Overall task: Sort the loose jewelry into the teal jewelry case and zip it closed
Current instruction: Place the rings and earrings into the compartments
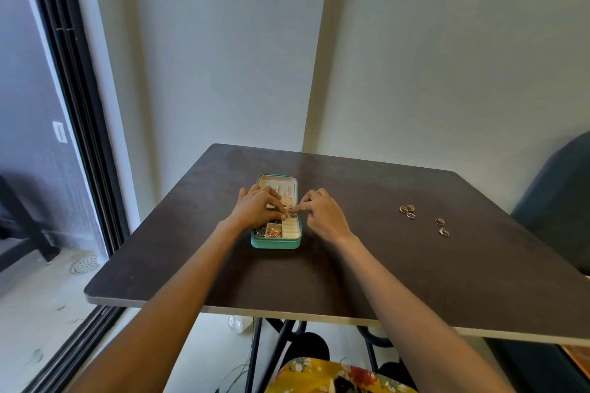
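The teal jewelry case (276, 243) lies open in the middle of the dark table (351, 265), its lid flat at the far end. Gold pieces fill a near-left compartment (274, 231), and cream ring rolls (291, 230) run along the near right. My left hand (255, 209) lies over the case's left half, its bent fingertips touching the top of the ring rolls. My right hand (322, 212) comes in from the right and pinches a small ring (290, 210) between thumb and forefinger at that same spot. Several loose rings (407, 210) lie on the table to the right.
Two more loose rings (442, 226) lie farther right, near a dark blue chair back (555, 201). The table stands in a corner between pale walls. A sliding glass door frame (79, 105) runs down the left side.
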Demonstrator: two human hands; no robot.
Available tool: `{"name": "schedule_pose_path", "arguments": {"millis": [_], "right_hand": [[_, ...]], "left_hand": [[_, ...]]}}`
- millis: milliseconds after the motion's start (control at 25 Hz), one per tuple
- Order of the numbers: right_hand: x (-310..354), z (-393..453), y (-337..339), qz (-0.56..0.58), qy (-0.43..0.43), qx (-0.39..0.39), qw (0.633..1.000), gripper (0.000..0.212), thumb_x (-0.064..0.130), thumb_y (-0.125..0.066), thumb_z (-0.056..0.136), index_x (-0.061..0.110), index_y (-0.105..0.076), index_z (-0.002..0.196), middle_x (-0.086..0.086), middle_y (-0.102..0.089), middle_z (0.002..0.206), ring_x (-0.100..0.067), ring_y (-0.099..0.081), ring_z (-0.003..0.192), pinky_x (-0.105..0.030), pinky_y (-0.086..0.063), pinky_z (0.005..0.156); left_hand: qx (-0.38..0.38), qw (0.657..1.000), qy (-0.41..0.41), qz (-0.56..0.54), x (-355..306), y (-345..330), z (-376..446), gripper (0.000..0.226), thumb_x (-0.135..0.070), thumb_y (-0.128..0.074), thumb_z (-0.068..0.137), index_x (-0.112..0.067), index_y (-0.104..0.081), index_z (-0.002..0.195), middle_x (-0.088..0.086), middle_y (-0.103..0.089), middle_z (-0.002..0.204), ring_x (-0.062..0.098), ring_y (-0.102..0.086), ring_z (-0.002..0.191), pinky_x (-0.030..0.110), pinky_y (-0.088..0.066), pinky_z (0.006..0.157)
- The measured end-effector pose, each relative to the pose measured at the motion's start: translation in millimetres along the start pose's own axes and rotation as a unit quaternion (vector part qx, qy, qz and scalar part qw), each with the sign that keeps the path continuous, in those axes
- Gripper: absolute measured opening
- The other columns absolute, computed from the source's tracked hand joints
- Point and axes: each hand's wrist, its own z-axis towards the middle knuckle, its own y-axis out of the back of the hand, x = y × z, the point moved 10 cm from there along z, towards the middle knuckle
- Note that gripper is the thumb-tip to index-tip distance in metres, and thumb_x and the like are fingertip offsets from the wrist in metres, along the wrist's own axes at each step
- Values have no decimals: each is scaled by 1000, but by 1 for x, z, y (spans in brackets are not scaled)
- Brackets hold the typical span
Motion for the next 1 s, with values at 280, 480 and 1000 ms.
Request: {"name": "schedule_pose_path", "arguments": {"millis": [280,480,1000], "right_hand": [[-10,-3,5,54,-29,-44,997,38,2,-44,92,24,-73,105,1,-61,104,-16,-47,100,-29,-44,81],[-70,-19,25,158,-182,-128,962,29,10,-45,92,20,-67,107,1,-60,109,-14,-47,110,-27,-43,81],[-249,-109,62,35,-390,-119,912,24,8,-52,92,13,-60,114,-9,-51,121,-28,-49,111,-38,-44,82]], "left_hand": [[19,1000,0,-6,-2,1,1,22,-40,-64,84,-31,-71,102,-8,-52,128,16,-38,121,36,-24,93],[-12,991,-3,-137,-45,-4,22,15,-28,-58,90,-24,-65,103,-1,-62,116,14,-54,99,38,-38,97],[51,954,17,-294,-235,-108,107,31,-4,-49,89,-8,-58,119,10,-61,120,23,-56,111,32,-44,94]]}}
